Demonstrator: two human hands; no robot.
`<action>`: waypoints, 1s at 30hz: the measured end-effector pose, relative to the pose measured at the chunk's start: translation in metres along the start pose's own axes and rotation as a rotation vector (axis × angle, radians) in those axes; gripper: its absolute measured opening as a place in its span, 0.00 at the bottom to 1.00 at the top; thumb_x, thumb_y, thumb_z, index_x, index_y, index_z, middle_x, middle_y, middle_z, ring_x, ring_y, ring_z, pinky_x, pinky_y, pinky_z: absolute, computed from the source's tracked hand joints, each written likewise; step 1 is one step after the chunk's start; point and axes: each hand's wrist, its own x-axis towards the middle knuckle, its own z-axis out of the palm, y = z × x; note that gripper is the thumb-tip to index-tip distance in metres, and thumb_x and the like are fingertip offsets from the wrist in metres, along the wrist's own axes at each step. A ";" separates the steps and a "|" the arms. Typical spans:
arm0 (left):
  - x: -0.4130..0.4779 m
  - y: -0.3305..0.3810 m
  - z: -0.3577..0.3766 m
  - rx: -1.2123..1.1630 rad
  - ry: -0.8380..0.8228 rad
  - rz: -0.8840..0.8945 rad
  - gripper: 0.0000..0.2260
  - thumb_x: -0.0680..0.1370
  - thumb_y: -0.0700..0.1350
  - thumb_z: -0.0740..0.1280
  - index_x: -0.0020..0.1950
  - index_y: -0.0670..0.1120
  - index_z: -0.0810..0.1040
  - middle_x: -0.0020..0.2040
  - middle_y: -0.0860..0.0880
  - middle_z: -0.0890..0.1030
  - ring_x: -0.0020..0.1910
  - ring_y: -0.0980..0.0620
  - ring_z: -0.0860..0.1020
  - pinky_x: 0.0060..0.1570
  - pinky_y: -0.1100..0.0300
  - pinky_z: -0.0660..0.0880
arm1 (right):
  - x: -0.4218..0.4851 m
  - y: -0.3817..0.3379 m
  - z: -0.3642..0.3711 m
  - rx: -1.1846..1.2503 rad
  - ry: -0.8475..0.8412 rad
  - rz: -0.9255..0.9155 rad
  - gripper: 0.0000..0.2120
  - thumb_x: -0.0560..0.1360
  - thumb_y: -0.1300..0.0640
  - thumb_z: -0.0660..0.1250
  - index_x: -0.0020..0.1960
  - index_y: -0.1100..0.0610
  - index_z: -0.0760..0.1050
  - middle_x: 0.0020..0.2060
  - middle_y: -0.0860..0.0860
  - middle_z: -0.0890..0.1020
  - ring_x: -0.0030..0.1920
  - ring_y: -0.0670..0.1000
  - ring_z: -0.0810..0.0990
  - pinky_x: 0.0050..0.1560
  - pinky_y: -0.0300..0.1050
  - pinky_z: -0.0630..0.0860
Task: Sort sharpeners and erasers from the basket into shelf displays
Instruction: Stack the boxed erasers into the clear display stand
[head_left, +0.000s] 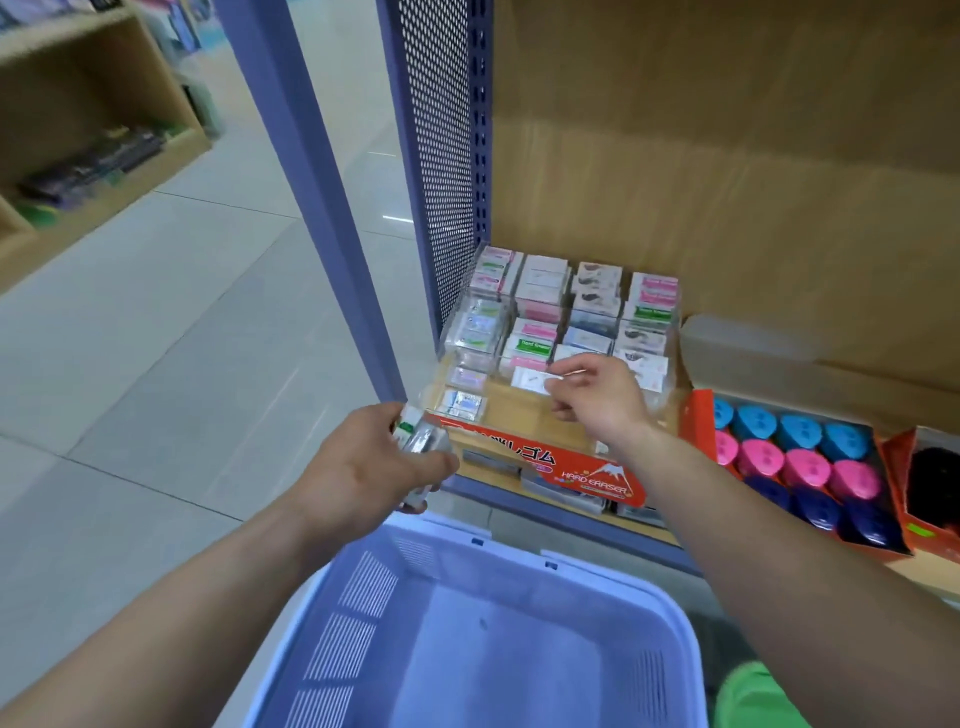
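Pale floor tiles and a wooden store shelf with a purple perforated side panel filled the head view I was watching. Near the centre, the right hand had its thumb and fingertips pinched on a white eraser, held just above a front compartment of a clear tiered display on the shelf. Behind it, the display's compartments held stocked erasers in pink, green and white sleeves. The left hand, lower and further left, was curled round a small bundle of wrapped erasers, just beside the display's red front label, which read HARD ERASER. To the right of the display stood an orange box of sharpeners, lined up in blue, pink and navy rows. Beneath both forearms sat the lavender basket, its slatted walls facing me, just in front of the shelf edge.
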 end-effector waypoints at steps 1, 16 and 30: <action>0.003 0.000 -0.001 0.004 0.015 -0.001 0.05 0.74 0.39 0.75 0.48 0.41 0.81 0.32 0.47 0.81 0.26 0.56 0.76 0.28 0.65 0.75 | 0.002 0.001 0.001 0.014 -0.006 0.010 0.05 0.76 0.62 0.74 0.49 0.54 0.81 0.42 0.57 0.85 0.37 0.52 0.84 0.45 0.50 0.85; 0.030 -0.008 0.006 0.012 0.038 -0.025 0.06 0.74 0.39 0.76 0.47 0.45 0.80 0.34 0.50 0.80 0.28 0.54 0.75 0.28 0.65 0.77 | -0.009 0.006 -0.025 -0.148 0.035 -0.102 0.06 0.77 0.61 0.72 0.50 0.51 0.80 0.42 0.49 0.82 0.39 0.52 0.85 0.42 0.48 0.83; 0.036 0.010 0.023 -0.241 0.026 -0.027 0.07 0.72 0.40 0.78 0.48 0.44 0.83 0.39 0.45 0.84 0.37 0.49 0.81 0.39 0.53 0.83 | 0.055 0.000 -0.044 -0.706 -0.037 -0.237 0.06 0.77 0.58 0.68 0.49 0.50 0.83 0.48 0.46 0.85 0.49 0.48 0.82 0.53 0.51 0.81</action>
